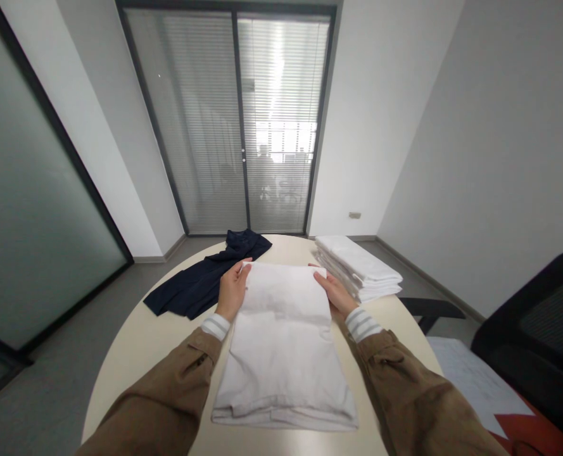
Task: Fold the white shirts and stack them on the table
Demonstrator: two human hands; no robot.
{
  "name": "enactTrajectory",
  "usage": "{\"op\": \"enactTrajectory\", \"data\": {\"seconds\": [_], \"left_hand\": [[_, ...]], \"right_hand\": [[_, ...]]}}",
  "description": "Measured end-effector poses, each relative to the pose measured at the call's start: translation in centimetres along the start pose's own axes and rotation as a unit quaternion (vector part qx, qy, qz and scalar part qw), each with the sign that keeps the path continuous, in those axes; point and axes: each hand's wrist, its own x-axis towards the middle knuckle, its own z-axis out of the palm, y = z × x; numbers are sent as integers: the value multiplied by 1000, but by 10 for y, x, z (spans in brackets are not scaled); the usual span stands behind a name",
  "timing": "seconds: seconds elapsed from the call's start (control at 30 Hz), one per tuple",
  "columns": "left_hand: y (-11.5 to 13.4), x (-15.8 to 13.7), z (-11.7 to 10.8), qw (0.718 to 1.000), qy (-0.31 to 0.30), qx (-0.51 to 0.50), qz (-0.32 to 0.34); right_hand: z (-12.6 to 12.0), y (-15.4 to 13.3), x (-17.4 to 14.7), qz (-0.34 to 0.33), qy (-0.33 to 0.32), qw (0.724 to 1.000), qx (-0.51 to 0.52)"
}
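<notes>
A folded white cloth garment (285,342) lies in front of me, its far end raised a little between my hands. My left hand (234,288) pinches its far left corner, thumb on top. At the far right corner my right hand (335,294) grips the same garment, thumb on top and fingers partly hidden beneath. Just beyond my left hand a dark navy garment (200,275) lies loosely spread. To the right of my right hand stands a stack of folded white cloths (357,263).
Everything rests on a round cream table (124,354). On the right are a black mesh-backed chair (542,316), a black armrest (428,308), white papers (475,373) and something red (532,427). A glass door with blinds (281,114) stands beyond the table.
</notes>
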Motion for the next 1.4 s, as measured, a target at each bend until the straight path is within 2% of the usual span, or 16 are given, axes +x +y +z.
{"op": "enactTrajectory", "data": {"seconds": [0.13, 0.3, 0.47, 0.53, 0.7, 0.9, 1.0, 1.13, 1.2, 1.33, 1.4], "left_hand": [[-17, 3, -3, 1000, 21, -20, -11], [-31, 3, 1, 992, -55, -93, -71], [-32, 4, 2, 986, -11, -151, -67], [-33, 5, 1, 985, -9, -154, -74], [-38, 1, -1, 980, -69, -146, -121], [-36, -3, 3, 974, -41, -177, -136], [-37, -4, 0, 966, -61, -204, -149], [-38, -9, -8, 944, -156, -215, -197], [-40, -11, -10, 943, -190, -190, -198], [-42, -14, -11, 961, -151, -164, -164], [-40, -15, -12, 959, -153, -174, -163]], "right_hand": [[4, 5, -3, 41, -37, 997, 59], [3, 8, -3, 17, 3, 996, 88], [2, 10, -6, 78, -52, 992, 86], [4, 11, -7, 68, -56, 992, 93], [1, 11, -6, 40, -24, 993, 110], [-8, 8, -7, 46, -97, 990, 86], [-8, 10, -6, 37, -88, 992, 82], [-9, 13, -5, 19, -67, 995, 78], [-12, 13, -6, 25, -70, 994, 79], [-19, 9, -10, 70, -118, 988, 77], [-21, 8, -11, 83, -136, 984, 75]]}}
